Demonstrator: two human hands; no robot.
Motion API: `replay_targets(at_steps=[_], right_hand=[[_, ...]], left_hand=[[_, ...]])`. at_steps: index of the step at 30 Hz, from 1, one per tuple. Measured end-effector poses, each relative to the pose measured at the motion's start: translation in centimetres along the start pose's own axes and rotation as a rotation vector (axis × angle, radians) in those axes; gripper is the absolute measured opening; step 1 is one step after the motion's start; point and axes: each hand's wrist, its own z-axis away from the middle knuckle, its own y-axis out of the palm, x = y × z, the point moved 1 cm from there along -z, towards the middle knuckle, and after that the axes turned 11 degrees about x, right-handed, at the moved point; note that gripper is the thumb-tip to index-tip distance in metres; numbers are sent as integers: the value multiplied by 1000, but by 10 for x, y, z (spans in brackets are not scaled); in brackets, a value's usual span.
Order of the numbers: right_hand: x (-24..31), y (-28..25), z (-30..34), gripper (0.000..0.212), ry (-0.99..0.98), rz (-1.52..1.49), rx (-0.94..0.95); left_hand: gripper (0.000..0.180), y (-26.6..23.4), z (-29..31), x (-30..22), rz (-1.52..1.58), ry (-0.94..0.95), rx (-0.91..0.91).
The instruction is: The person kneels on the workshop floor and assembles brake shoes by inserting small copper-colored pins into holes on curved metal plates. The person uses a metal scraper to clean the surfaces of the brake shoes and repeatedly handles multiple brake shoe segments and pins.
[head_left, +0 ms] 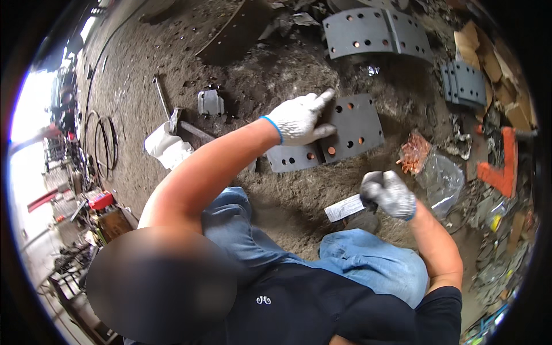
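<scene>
Below me on the ground lies a curved grey brake shoe with drilled lining plates (359, 123); copper-coloured rivets show in some of its holes. My left hand (302, 118), in a white knit glove with a blue cuff, rests at its upper left part. The index finger and thumb are stretched apart, the thumb over the lining; the other fingers are partly hidden. My right hand (388, 195), also gloved and dirty at the fingertips, is closed above the ground right of the shoe. What it holds, if anything, is hidden. Copper rivets in a clear bag (413, 154) lie nearby.
A second lined brake shoe (376, 34) lies farther away, with stacked lining plates (463, 83) to its right. A hammer (195, 131) and white cloth (167, 146) are at left. A white paper slip (344, 208) and orange angled metal piece (501, 167) lie to the right.
</scene>
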Motion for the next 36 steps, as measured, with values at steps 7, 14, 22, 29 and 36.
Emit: replay_targets(at_steps=[7, 14, 22, 29, 36], right_hand=[[144, 29, -25, 33, -417, 155, -342], [100, 46, -65, 27, -152, 563, -327], [77, 56, -87, 14, -232, 539, -308], [88, 57, -73, 19, -290, 460, -392], [76, 55, -71, 18, -371, 410, -393]], left_hand=[[79, 12, 17, 8, 76, 2, -108], [70, 22, 11, 7, 82, 62, -178], [71, 23, 16, 11, 90, 71, -166], [69, 25, 17, 8, 104, 83, -181], [70, 28, 14, 8, 67, 70, -196]])
